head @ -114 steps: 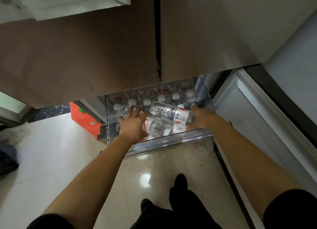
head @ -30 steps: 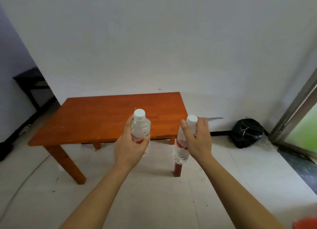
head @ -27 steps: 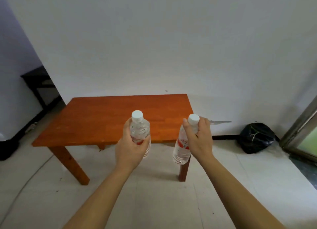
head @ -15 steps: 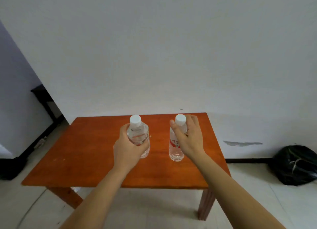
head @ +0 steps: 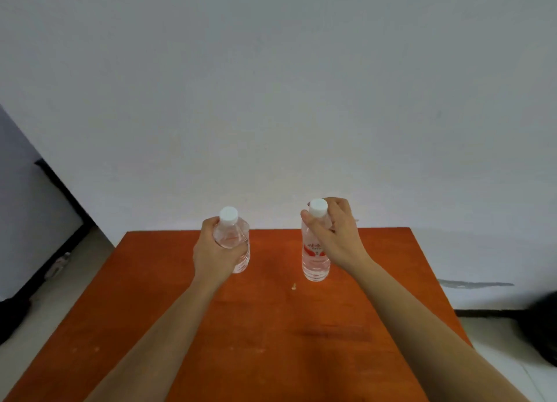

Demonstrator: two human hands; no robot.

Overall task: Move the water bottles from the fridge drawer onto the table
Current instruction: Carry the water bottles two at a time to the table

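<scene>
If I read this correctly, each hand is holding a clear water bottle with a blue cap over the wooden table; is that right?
Not quite: the head view shows white caps, not blue. The rest stands: the left hand grips the left bottle and the right hand grips the right bottle, both clear, over the wooden table.

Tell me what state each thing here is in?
Left clear plastic white-capped water bottle: upright, capped, gripped round its body.
Right clear plastic white-capped water bottle: upright, capped, held near its neck.
Left hand: curled round its bottle.
Right hand: curled round its bottle's neck.
Orange wooden table: under both bottles; contact unclear.
</scene>
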